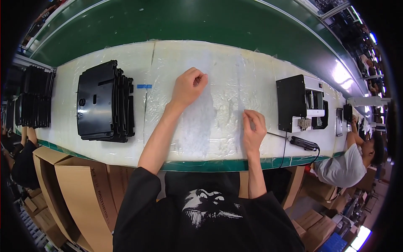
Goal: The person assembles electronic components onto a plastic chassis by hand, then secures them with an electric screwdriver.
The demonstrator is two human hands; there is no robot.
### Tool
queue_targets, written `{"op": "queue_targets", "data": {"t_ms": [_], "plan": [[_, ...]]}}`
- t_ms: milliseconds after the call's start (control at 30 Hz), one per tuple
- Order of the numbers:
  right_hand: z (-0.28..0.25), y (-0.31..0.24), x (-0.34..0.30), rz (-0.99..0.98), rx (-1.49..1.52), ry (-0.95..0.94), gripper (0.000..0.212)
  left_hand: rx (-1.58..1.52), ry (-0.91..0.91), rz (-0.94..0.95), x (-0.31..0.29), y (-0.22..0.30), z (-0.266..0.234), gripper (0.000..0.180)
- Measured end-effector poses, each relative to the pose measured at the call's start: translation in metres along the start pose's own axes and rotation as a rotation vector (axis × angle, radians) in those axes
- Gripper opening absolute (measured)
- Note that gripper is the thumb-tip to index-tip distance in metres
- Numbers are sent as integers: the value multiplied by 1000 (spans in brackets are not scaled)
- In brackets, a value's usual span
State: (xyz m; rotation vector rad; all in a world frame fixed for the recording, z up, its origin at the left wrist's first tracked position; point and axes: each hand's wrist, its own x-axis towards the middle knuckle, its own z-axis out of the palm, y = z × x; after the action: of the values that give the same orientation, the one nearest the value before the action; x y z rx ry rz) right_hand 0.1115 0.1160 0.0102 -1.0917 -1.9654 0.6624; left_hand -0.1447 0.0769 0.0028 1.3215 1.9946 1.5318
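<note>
My left hand (189, 87) is raised over the middle of the white, film-covered bench top (226, 101), its fingers curled closed. Lower and further right, my right hand (255, 131) has thumb and fingers drawn together in a pinch. Whatever either hand may hold is hidden or too small to make out. Just right of my right hand lies a slim black electric screwdriver (304, 143), its thin shaft pointing at my wrist and its cord trailing to the bench edge. To the left of my left hand sits a stack of black plastic panels (98, 103), the top one glossy.
A black-and-white box-shaped machine (300, 103) stands on the right. More black panels (35, 96) are piled at the far left. Open cardboard boxes (79, 193) stand below the front edge at left. A co-worker (348, 166) sits along the bench at right.
</note>
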Motion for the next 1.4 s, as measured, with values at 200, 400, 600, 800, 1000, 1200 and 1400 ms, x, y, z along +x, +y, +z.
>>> {"op": "queue_targets", "data": {"t_ms": [200,400,600,800,1000,1200,1400], "plan": [[9,1,3,-20,37,-36,11,6,-25,-13,-2,0,1,19],[13,1,6,-150,-30,-9,14,35,-38,-7,0,2,-1,18],[11,-1,6,-220,-50,-15,18,33,-29,22,4,3,-1,18],[14,2,4,-194,-41,-2,17,44,-44,-12,-1,2,1,18],[12,3,5,-165,-37,-4,15,40,-45,3,0,1,1,18],[12,3,5,-176,-43,-30,14,40,-52,-7,-1,-1,1,18],[14,5,4,-180,-39,1,13,54,-62,-5,-1,-1,2,19]]}}
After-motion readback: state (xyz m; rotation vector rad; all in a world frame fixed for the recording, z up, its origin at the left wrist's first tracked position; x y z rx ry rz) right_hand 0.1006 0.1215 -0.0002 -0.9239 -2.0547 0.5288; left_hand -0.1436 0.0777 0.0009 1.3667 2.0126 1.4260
